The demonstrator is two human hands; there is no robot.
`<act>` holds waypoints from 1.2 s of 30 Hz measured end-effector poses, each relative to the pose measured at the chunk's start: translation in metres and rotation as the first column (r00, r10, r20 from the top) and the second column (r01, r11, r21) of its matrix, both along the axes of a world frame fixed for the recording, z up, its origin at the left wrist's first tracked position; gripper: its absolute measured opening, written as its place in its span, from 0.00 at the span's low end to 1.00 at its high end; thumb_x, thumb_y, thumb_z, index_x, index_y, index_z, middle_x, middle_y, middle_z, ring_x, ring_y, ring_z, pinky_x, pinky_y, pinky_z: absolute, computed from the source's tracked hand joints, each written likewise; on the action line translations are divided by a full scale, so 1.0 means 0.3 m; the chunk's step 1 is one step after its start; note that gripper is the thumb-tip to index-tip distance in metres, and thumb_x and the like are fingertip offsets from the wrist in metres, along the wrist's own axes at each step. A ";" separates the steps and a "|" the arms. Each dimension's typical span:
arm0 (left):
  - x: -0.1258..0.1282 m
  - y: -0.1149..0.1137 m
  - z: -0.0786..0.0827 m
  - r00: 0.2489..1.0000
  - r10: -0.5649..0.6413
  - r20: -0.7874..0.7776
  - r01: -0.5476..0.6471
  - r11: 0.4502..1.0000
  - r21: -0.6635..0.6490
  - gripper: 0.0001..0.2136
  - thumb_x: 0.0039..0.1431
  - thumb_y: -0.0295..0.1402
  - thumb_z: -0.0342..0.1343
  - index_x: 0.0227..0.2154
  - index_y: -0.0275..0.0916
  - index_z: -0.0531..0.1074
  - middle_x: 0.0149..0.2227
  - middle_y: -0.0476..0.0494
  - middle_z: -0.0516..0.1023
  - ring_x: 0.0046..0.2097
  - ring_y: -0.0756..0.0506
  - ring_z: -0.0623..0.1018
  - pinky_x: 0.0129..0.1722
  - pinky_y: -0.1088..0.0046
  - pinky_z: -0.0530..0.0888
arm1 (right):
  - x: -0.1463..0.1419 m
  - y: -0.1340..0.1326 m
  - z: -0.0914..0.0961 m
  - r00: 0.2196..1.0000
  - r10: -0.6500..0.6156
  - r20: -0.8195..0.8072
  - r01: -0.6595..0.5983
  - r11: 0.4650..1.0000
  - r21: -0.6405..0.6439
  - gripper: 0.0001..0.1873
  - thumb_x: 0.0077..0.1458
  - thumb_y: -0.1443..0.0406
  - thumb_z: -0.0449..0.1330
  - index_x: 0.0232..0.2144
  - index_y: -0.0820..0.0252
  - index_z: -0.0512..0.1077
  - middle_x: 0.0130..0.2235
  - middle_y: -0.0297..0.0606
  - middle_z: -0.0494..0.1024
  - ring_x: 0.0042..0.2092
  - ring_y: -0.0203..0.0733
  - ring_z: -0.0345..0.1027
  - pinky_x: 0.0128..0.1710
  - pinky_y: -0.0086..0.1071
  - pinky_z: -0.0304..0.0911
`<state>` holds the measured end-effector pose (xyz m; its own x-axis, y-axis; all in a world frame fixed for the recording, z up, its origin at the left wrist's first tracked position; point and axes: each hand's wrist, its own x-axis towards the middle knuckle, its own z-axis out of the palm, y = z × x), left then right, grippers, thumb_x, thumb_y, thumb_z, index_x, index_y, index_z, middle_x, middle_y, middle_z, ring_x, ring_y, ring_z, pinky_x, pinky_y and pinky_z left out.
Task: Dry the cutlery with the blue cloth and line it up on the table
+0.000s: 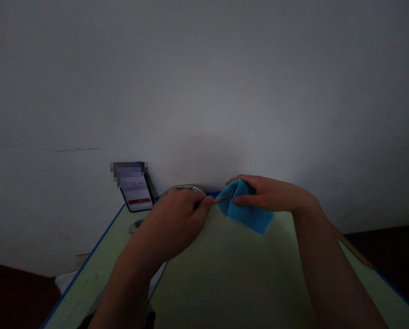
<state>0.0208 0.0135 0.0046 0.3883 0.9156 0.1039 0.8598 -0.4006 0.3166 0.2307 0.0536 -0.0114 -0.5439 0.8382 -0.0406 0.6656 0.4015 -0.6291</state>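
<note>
1. Gripping the thin brown stick (222,199) in the left hand (182,219) and the bright-blue fabric-like cloth (248,218), folded over the stick, in the right hand (269,193).
2. Probably best to anchor the stick firmly and slide the cloth lengthwise with light, even pressure, avoiding bending.
3. Find the stick between both hands, above the pale-green, blue-edged desk (232,269).
4. See only a short stretch of stick, slim and plain; note the cloth's creases and loose, drooping corner.

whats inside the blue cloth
In the fold of the blue cloth, part of a thin stick shows, held by the left hand; its far end is hidden by cloth or right hand.
</note>
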 end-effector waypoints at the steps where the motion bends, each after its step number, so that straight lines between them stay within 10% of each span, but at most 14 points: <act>1: -0.001 -0.001 0.000 1.000 0.002 -0.003 -0.002 1.000 -0.005 0.19 0.59 0.39 0.39 0.20 0.38 0.69 0.23 0.46 0.74 0.26 0.48 0.70 0.25 0.73 0.60 | -0.002 -0.004 0.004 1.000 0.013 -0.014 -0.013 1.000 0.008 0.20 0.52 0.55 0.54 0.46 0.55 0.65 0.44 0.38 0.72 0.41 0.41 0.66 0.38 0.32 0.60; 18: -0.039 0.021 -0.011 0.996 0.073 0.043 -0.071 0.997 -0.039 0.21 0.58 0.43 0.38 0.25 0.39 0.73 0.24 0.44 0.76 0.26 0.45 0.73 0.26 0.72 0.61 | 0.019 0.038 -0.035 0.978 -0.064 -0.196 0.092 0.986 0.141 0.19 0.48 0.71 0.50 0.42 0.56 0.70 0.43 0.37 0.73 0.43 0.42 0.65 0.43 0.33 0.58; 27: -0.036 0.053 -0.032 0.959 0.207 0.194 -0.197 0.978 -0.068 0.21 0.52 0.53 0.43 0.21 0.38 0.64 0.21 0.47 0.70 0.24 0.47 0.69 0.22 0.73 0.59 | -0.008 0.010 -0.032 0.781 -0.209 -0.588 -0.018 0.934 -0.356 0.21 0.42 0.72 0.53 0.41 0.54 0.69 0.28 0.28 0.70 0.24 0.30 0.59 0.24 0.25 0.55; 36: -0.031 0.061 -0.045 0.885 0.237 0.401 -0.213 0.972 -0.104 0.19 0.45 0.51 0.54 0.25 0.40 0.59 0.27 0.48 0.73 0.29 0.47 0.73 0.26 0.73 0.65 | -0.042 0.004 -0.024 0.744 -0.218 -0.631 -0.112 0.891 -0.439 0.17 0.41 0.71 0.55 0.37 0.55 0.68 0.27 0.27 0.68 0.25 0.30 0.60 0.24 0.25 0.56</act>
<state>0.0116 0.0319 -0.0090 0.1059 0.9823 0.1545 0.7152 -0.1832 0.6745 0.2180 0.0547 -0.0187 -0.5251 0.8495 -0.0508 0.0361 -0.0374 -0.9986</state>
